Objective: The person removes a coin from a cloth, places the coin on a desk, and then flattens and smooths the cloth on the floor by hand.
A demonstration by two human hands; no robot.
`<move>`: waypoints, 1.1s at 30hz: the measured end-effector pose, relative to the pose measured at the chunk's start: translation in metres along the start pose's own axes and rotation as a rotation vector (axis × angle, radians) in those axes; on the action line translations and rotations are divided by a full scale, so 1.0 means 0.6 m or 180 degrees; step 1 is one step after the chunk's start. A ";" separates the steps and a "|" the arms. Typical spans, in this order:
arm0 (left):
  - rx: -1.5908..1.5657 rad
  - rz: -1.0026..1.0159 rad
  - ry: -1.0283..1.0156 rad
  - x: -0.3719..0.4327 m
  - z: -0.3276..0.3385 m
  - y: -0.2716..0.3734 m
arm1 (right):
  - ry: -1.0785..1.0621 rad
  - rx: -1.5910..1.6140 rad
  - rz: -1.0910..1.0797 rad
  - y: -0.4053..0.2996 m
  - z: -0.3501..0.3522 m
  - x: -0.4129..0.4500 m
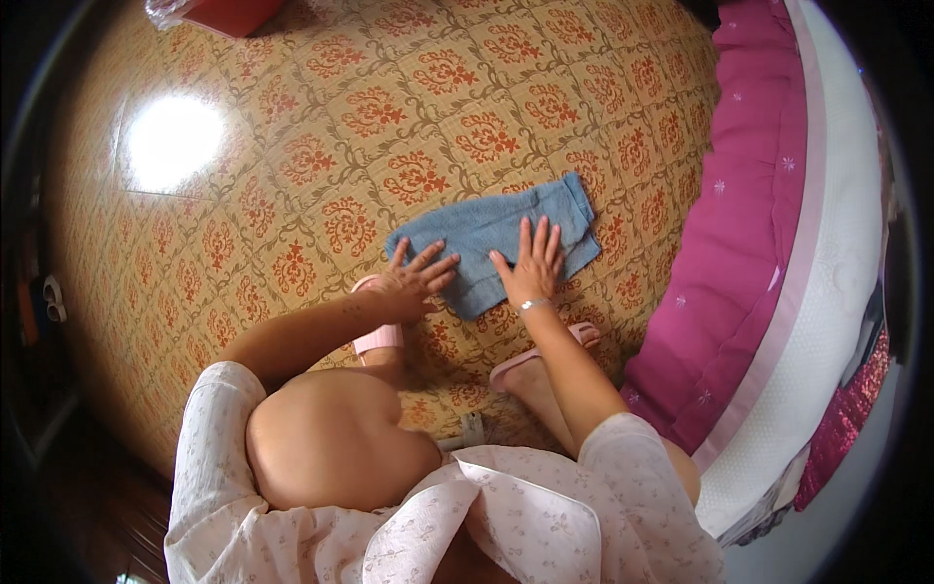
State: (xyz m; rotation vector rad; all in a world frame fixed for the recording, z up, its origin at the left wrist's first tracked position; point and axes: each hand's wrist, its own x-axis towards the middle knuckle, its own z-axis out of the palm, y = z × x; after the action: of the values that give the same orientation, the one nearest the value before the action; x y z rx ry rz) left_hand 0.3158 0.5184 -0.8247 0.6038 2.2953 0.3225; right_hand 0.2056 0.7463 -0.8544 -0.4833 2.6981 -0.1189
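A folded blue cloth [481, 230], towel-like, lies on the patterned floor [350, 146] in front of my feet. My left hand [416, 281] touches the near left part of the cloth, its fingers spread. Flat on the right part of the cloth rests my right hand [534, 266], fingers apart, with a silver-coloured bracelet at the wrist. Neither hand grips the fabric. The cloth's right end shows folded layers.
A bed with a magenta skirt [700, 292] and a white side [810, 314] runs along the right. My feet wear pink slippers [379, 337]. A red container [230, 14] with clear plastic stands at the top left. Light glares off the floor at left.
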 end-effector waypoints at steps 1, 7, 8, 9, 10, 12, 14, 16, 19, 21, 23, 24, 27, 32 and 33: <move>0.0008 0.0026 -0.0036 -0.005 -0.007 -0.015 | 0.0059 -0.0050 0.0087 -0.021 0.013 0.007; -0.0661 -0.1477 0.1094 -0.016 -0.053 -0.164 | -0.0046 0.0048 -0.0665 -0.186 -0.043 0.195; -0.0812 -0.1519 0.1236 -0.018 -0.059 -0.176 | -0.0051 0.0283 -0.0707 -0.201 -0.042 0.211; -0.0966 -0.1593 0.1361 -0.023 -0.059 -0.188 | -0.0313 0.0417 -0.0612 -0.226 -0.056 0.210; -0.0858 -0.1579 0.1411 -0.026 -0.061 -0.184 | -0.0344 0.0466 -0.0642 -0.223 -0.058 0.205; -0.0519 -0.1371 0.1274 -0.032 -0.069 -0.157 | -0.0353 0.0505 -0.0772 -0.206 -0.058 0.172; -0.0110 -0.0841 0.0917 -0.020 -0.085 -0.116 | 0.0012 0.0433 -0.0841 -0.138 -0.030 0.119; -0.0084 -0.0184 0.0264 -0.010 -0.089 -0.082 | 0.0010 0.0316 -0.0659 -0.080 -0.023 0.048; 0.0140 0.0410 -0.0272 -0.006 -0.068 -0.074 | -0.0045 0.0355 -0.0010 -0.010 0.000 -0.021; 0.0282 0.0796 -0.0421 0.024 -0.070 -0.061 | 0.0324 0.0708 0.0484 0.047 0.022 -0.036; 0.0289 0.1042 -0.0471 0.072 -0.098 -0.044 | 0.0466 0.0758 0.0699 0.068 0.014 -0.012; 0.0241 0.1058 -0.0273 0.104 -0.095 -0.040 | 0.0589 0.0790 0.0904 0.082 0.007 0.007; 0.0020 0.0772 -0.0041 0.169 -0.120 -0.009 | 0.0596 0.0352 0.0941 0.085 -0.027 0.101; -0.0398 -0.0125 0.1195 0.256 -0.128 0.015 | 0.0260 0.0385 0.0312 0.104 -0.097 0.244; -0.0393 -0.0099 0.1165 0.266 -0.133 0.022 | 0.0366 0.0479 0.0114 0.103 -0.100 0.257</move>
State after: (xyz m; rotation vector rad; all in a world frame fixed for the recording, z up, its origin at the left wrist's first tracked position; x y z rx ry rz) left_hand 0.1636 0.6072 -0.8578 0.4762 2.6051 0.5970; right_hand 0.0294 0.7513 -0.8648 -0.3935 2.7811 -0.3470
